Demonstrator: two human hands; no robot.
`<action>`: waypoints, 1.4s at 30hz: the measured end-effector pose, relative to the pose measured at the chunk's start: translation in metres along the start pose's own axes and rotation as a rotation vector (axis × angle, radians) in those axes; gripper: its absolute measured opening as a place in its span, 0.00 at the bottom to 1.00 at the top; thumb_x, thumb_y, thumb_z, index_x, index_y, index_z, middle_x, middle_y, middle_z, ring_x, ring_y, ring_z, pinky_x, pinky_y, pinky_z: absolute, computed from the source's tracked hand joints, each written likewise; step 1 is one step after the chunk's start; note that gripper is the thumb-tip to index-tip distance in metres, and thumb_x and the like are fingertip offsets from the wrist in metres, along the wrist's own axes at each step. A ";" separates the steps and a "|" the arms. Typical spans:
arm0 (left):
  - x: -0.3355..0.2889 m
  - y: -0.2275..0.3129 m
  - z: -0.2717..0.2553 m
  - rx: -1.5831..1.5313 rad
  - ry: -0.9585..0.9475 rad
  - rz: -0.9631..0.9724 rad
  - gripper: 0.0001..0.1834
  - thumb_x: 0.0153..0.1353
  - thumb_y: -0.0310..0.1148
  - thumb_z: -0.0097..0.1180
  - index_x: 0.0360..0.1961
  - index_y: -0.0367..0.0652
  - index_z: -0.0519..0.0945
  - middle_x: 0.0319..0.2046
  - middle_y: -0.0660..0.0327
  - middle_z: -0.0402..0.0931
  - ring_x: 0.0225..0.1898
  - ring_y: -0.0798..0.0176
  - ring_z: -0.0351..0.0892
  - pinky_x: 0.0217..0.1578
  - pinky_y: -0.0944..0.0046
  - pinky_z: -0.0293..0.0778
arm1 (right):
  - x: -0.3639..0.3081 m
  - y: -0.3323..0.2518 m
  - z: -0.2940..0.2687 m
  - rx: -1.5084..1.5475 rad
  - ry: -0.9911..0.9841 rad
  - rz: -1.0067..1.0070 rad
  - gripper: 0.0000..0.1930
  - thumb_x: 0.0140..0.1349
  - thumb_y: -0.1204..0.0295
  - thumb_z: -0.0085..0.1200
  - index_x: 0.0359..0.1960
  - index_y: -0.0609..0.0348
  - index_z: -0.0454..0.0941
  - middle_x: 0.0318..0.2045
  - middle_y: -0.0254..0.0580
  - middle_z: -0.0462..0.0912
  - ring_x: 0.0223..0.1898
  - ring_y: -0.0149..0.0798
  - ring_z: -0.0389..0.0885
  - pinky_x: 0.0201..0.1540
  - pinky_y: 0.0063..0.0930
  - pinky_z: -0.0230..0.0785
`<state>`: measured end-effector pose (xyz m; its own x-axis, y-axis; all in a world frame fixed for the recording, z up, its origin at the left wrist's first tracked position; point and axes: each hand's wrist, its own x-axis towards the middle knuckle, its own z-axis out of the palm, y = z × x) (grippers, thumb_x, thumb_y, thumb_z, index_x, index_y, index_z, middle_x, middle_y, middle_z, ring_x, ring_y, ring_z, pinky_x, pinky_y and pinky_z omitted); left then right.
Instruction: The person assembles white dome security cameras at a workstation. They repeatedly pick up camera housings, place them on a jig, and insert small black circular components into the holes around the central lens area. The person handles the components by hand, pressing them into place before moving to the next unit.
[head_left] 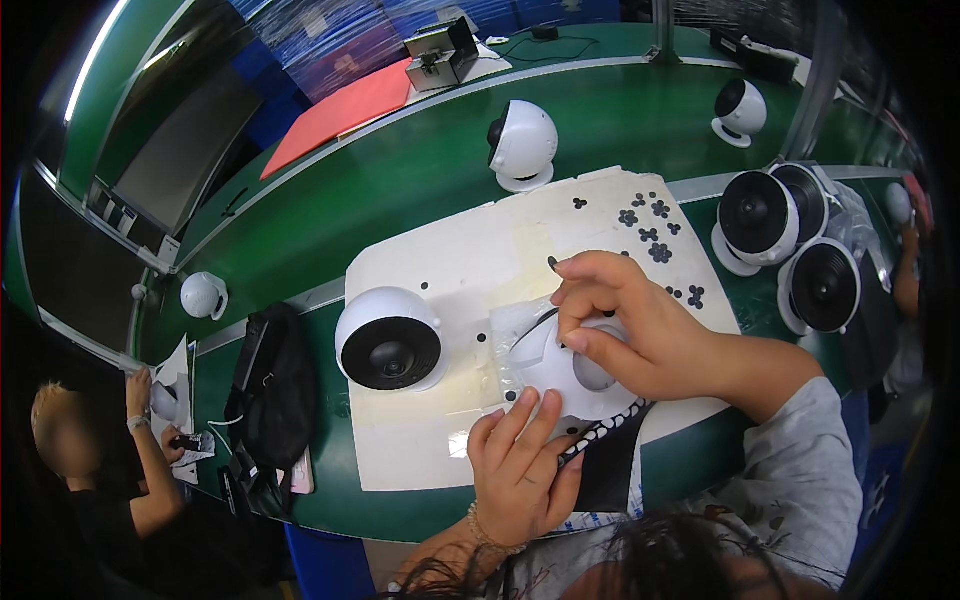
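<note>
steadying the shell (568, 385) at its one o'clock, your left hand (520, 465), fingers slightly apart, seemingly braces it beneath your right hand (652, 335), whose fingers pinch together; whether on anything, i cannot tell.

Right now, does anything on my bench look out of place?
Nothing looks spilled or broken. Slightly odd: a few small round black discs lie singly on the flat off-white board, near a white ball-shaped device with a black face, away from the black clusters at upper right. Your right hand partly covers the curved white housing.
</note>
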<state>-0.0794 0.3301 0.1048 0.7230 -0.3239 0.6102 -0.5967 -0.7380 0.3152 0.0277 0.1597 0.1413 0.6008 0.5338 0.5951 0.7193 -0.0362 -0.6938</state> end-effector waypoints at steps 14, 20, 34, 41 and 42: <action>0.002 -0.002 0.002 -0.029 0.015 0.033 0.10 0.43 0.26 0.54 0.29 0.33 0.75 0.52 0.46 0.67 0.54 0.48 0.63 0.48 0.53 0.57 | -0.001 0.005 0.000 0.018 0.046 -0.066 0.26 0.53 0.80 0.47 0.54 0.63 0.53 0.28 0.41 0.74 0.37 0.40 0.72 0.47 0.34 0.60; 0.002 -0.003 0.003 -0.048 0.041 0.043 0.09 0.43 0.25 0.54 0.28 0.33 0.74 0.51 0.46 0.68 0.54 0.48 0.64 0.47 0.53 0.57 | -0.002 0.004 0.001 -0.012 0.034 -0.058 0.26 0.54 0.79 0.47 0.55 0.63 0.52 0.29 0.41 0.74 0.36 0.39 0.73 0.47 0.34 0.60; 0.002 -0.005 0.005 -0.041 0.065 0.040 0.08 0.44 0.28 0.56 0.27 0.37 0.76 0.52 0.50 0.67 0.56 0.53 0.63 0.48 0.54 0.56 | -0.004 0.003 0.002 0.054 0.113 0.015 0.27 0.54 0.79 0.48 0.56 0.61 0.52 0.29 0.37 0.75 0.38 0.37 0.72 0.49 0.32 0.60; 0.002 -0.005 0.006 -0.049 0.077 0.052 0.08 0.44 0.27 0.55 0.27 0.36 0.75 0.52 0.49 0.68 0.55 0.51 0.63 0.47 0.54 0.57 | -0.001 0.002 -0.002 0.060 0.005 0.052 0.29 0.55 0.77 0.50 0.56 0.61 0.48 0.28 0.37 0.75 0.43 0.37 0.71 0.52 0.34 0.56; 0.003 -0.005 0.005 -0.055 0.075 0.055 0.08 0.44 0.26 0.55 0.27 0.34 0.74 0.51 0.47 0.68 0.54 0.50 0.64 0.47 0.54 0.58 | -0.001 0.001 -0.002 0.068 0.008 0.065 0.29 0.55 0.77 0.50 0.56 0.61 0.48 0.28 0.37 0.75 0.43 0.37 0.71 0.52 0.34 0.56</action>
<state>-0.0725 0.3297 0.1012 0.6617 -0.3163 0.6798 -0.6544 -0.6861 0.3178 0.0288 0.1575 0.1406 0.6483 0.5253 0.5511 0.6535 -0.0125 -0.7569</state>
